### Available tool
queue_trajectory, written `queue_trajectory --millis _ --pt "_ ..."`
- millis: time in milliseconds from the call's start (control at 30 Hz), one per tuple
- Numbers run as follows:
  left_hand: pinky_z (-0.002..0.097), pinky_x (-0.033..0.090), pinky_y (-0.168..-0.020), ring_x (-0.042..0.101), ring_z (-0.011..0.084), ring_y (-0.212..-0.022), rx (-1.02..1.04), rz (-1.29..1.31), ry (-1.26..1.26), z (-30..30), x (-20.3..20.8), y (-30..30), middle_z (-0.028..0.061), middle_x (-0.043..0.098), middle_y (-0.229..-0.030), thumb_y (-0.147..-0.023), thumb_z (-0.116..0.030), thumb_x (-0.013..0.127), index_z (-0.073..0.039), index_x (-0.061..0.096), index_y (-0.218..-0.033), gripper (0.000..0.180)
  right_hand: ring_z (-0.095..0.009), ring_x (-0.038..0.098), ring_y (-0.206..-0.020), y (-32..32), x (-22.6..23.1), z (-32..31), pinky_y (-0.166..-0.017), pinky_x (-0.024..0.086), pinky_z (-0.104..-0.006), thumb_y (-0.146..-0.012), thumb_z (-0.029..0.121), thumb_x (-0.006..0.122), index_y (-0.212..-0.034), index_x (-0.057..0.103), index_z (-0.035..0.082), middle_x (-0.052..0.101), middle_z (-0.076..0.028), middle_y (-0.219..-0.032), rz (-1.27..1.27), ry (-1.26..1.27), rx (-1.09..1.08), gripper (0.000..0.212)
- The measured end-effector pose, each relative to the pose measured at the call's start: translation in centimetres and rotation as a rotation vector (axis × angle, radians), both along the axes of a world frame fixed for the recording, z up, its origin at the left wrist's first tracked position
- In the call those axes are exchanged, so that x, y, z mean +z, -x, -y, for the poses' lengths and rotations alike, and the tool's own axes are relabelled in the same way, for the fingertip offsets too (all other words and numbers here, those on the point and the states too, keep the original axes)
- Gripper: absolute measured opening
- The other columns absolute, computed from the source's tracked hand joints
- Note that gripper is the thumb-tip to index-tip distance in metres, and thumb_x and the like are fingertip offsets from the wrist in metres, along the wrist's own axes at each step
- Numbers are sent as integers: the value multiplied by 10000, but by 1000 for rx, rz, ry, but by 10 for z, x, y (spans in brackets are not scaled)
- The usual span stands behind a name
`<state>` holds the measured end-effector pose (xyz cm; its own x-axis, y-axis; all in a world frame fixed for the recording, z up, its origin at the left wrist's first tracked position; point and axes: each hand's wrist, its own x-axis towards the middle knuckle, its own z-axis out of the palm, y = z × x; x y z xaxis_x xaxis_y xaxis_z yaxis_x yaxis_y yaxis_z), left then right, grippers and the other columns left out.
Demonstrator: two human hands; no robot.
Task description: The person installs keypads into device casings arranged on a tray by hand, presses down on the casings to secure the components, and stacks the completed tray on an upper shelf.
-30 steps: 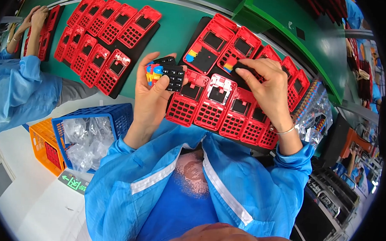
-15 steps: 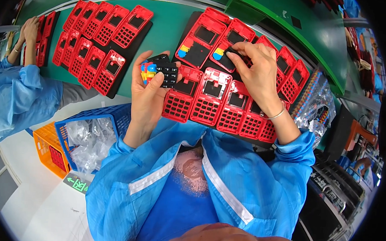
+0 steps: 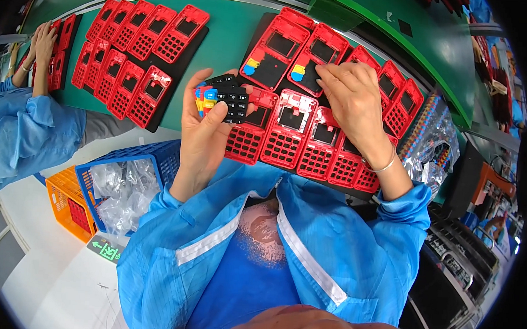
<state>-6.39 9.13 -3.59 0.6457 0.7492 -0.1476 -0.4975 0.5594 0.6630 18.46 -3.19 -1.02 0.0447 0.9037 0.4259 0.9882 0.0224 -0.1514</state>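
My left hand [image 3: 200,138] is closed around several black rubber keypads [image 3: 235,105] with blue, yellow and red keys, fanned out under the thumb. My right hand [image 3: 357,101] is bent over the back row of red phone housings, its fingertips drawn together at the right edge of one red housing [image 3: 324,49]. Whatever those fingertips hold, if anything, is hidden. A black keypad [image 3: 307,76] with yellow and blue keys lies in that housing. The red housing [image 3: 281,44] to its left holds a similar keypad [image 3: 270,74]. In front stand red housings [image 3: 245,144] with open key holes.
A second black tray of red housings [image 3: 175,36] lies on the green bench [image 3: 225,40] to the left. Beyond it a co-worker's hands [image 3: 42,45] work. Plastic-wrapped keypads [image 3: 436,147] lie at right. A blue crate [image 3: 167,153] and an orange crate [image 3: 66,181] stand lower left.
My right hand has shifted slightly right, and its thumb has come off the keypad in the housing. My left hand still holds the keypads and has moved slightly to the right.
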Motion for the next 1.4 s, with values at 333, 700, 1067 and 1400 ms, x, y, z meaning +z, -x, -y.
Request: queue_trajectory --millis 333,700,1067,1400 --pt "533 576 -1042 614 395 -1289 11 -34 -26 2 7 -1 246 518 -1471 -1013 -125 661 -93 350 -1513 590 -252 649 -1050 9 8 -2 -1028 455 -446 -846 77 728 -1072 753 26 723 -74 -1103 60 87 61 233" --pt "458 514 -1115 559 291 -1352 -90 51 112 25 25 -16 205 471 -1538 -993 54 580 -91 314 -1538 624 -317 720 -931 43 44 -8 -824 567 -427 -842 207 823 -1189 728 11 733 -144 -1064 -410 -34 218 410" --pt "525 522 -1100 584 352 -1340 -190 -24 82 41 14 -19 213 500 -1518 -1062 -95 545 -107 325 -1529 516 -267 746 -884 37 45 43 -765 612 -355 -836 78 823 -1056 783 16 756 -136 -989 -616 87 -123 232" --pt "553 526 -1089 602 359 -1314 -200 -74 64 43 17 -24 204 550 -1461 -1049 -103 558 -77 328 -1514 520 -239 678 -870 11 5 46 -757 556 -359 -760 54 714 -1050 749 17 697 -78 -972 94 3 -125 294"
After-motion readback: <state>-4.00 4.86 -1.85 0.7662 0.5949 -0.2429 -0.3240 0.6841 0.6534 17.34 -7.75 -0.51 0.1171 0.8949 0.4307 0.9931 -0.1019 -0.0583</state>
